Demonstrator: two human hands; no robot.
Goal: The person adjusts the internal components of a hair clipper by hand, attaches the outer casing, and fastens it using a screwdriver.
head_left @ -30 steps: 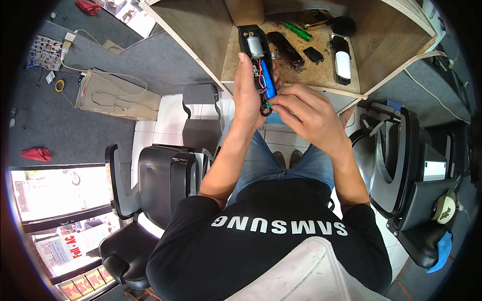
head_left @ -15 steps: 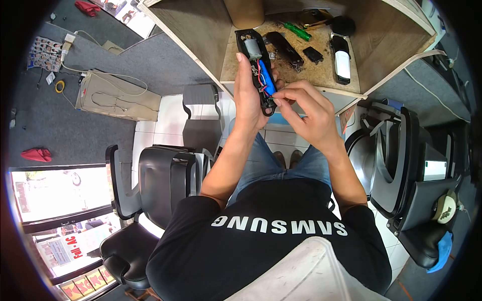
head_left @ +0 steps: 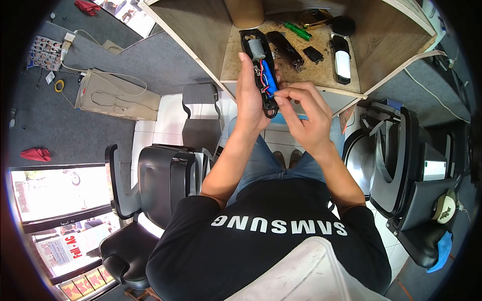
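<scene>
My left hand is wrapped round an opened black device housing, tilted slightly. Inside it show a silver motor, a blue battery and red wires. My right hand has thumb and forefinger pinched at the housing's lower right edge, by the end of the battery; whatever lies between the fingertips is too small to name. Beyond the hands, on the wooden shelf, lie a dark casing, a green-handled screwdriver, a small black part and a black-and-white clipper.
The shelf has wooden side walls and a brown container at the back. Black chairs stand at left and right. A cardboard box with cables is at the upper left. A blue cloth hangs at the lower right.
The green bit at my right fingertips no longer shows. My right hand has shifted slightly along the housing's lower end, and the housing has moved and tilted a little in my left hand.
</scene>
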